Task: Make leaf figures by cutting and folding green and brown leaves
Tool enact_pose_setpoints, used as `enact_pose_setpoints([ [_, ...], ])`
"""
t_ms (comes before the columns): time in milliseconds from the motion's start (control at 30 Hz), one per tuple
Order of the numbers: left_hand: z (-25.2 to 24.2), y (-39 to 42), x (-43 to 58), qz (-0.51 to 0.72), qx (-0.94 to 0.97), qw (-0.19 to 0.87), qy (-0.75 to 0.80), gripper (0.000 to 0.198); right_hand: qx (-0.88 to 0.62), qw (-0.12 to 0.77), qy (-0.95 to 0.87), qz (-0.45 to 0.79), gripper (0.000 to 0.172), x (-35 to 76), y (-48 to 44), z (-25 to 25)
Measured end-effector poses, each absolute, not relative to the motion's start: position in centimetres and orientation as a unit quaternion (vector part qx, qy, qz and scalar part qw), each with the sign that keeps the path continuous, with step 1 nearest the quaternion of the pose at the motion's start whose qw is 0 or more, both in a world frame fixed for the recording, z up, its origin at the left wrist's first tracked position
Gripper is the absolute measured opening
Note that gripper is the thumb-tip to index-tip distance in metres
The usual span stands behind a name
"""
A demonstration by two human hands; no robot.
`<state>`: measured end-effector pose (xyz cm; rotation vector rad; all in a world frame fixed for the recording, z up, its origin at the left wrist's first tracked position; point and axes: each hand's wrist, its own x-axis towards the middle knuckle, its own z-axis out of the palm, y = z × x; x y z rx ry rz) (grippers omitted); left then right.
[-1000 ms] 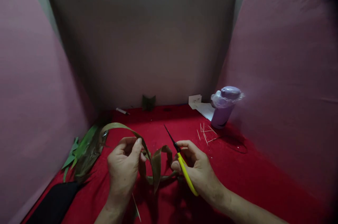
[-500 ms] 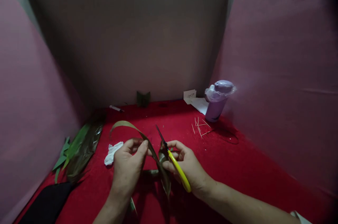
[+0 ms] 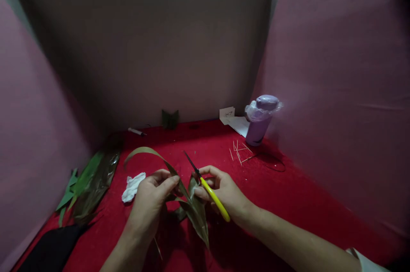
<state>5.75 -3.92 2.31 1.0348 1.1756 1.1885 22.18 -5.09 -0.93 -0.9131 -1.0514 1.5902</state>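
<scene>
A long olive-brown leaf (image 3: 198, 216) is held up before me, one narrow strip of it arching away to the upper left. My left hand (image 3: 156, 193) is closed, pinching that strip between thumb and fingers. Closed as well, my right hand (image 3: 221, 191) grips yellow-handled scissors (image 3: 214, 198), their dark blades pointing up and away to the left. The right fingers also touch the leaf's folded upper part, beside the scissors. Whether a finger sits in the handle loops is hidden. Beneath the hands lies another dark leaf piece, mostly covered.
Left of my hands are a crumpled white tissue (image 3: 133, 187), leaves in a clear plastic bag (image 3: 96, 186) and a black cloth-like item (image 3: 51, 248). A syringe (image 3: 137, 131) and a folded green leaf piece (image 3: 169, 119) lie at the back. Toothpicks (image 3: 238, 151) and a purple tumbler (image 3: 258, 129) stand right.
The leaf's lower part has turned and spread, showing more of its broad face, with a second strip visible near the left fingers. Both hands keep their holds; the whole view has shifted slightly.
</scene>
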Motion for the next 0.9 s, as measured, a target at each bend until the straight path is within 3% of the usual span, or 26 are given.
enact_pose_setpoints([
  [200,1.8,-3.2,5.7,0.503,0.428,0.507,0.554,0.016,-0.423,0.481,-0.547,0.539,0.032,22.9,-5.9,0.1],
  [400,1.7,-2.7,5.3,0.491,0.422,0.532,0.545,0.017,-0.504,0.355,-0.683,0.392,0.056,23.9,-7.6,1.6],
  [533,1.5,-2.5,5.2,0.501,0.4,0.535,0.55,0.019,-0.526,0.318,-0.731,0.297,0.058,24.0,-7.6,1.5],
  [900,1.7,-2.3,5.3,0.516,0.364,0.559,0.537,0.025,-0.532,0.278,-0.753,0.268,0.055,24.4,-7.6,1.3],
])
